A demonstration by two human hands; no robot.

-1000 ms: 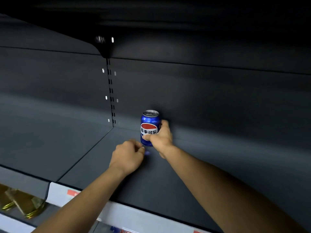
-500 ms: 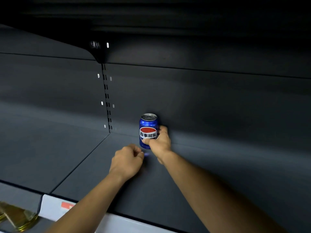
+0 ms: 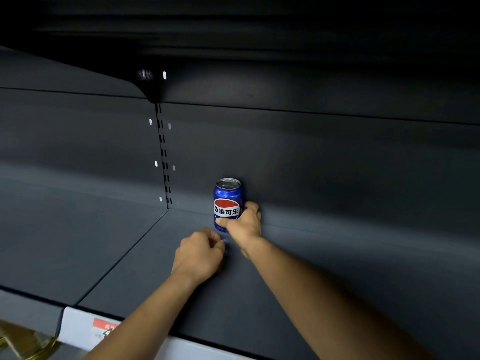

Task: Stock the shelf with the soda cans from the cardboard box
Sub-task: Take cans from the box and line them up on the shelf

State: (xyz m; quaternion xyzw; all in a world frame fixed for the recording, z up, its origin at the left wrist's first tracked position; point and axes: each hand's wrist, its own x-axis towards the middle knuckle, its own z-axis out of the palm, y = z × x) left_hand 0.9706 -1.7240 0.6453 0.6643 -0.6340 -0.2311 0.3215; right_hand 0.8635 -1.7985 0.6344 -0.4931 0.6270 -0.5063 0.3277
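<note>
The dark grey shelf [image 3: 324, 268] fills nearly everything in sight, a flat metal deck running back to a matching back panel [image 3: 311, 157], with the underside of another shelf in shadow overhead. A seam in the deck runs from about 7 o'clock up toward the centre, where it meets a slotted upright strip [image 3: 164, 162] fixed to the back panel. A black bracket [image 3: 149, 85] sits at the top of that strip, toward 11 o'clock. Along the front lip of the shelf at 7 o'clock is a pale price rail [image 3: 83, 328] with a red label [image 3: 105, 324] on it. Below it, in the far 8 o'clock corner, something gold and shiny [image 3: 23, 341] shows on a lower level, too blurred to name.

Both bare forearms reach in from the 5 and 6 o'clock edge. The blue soda can [image 3: 227, 203] stands upright just right of centre, deep on the shelf, close to the back panel. Nothing stands around it.

The right hand [image 3: 245, 224] grips the can low on its right side, thumb across the front under the logo and fingers wrapped behind. The left hand [image 3: 200, 253] rests on the deck just in front of the can at its 7 o'clock, fingers curled under into a loose fist; I cannot tell whether it holds anything.
</note>
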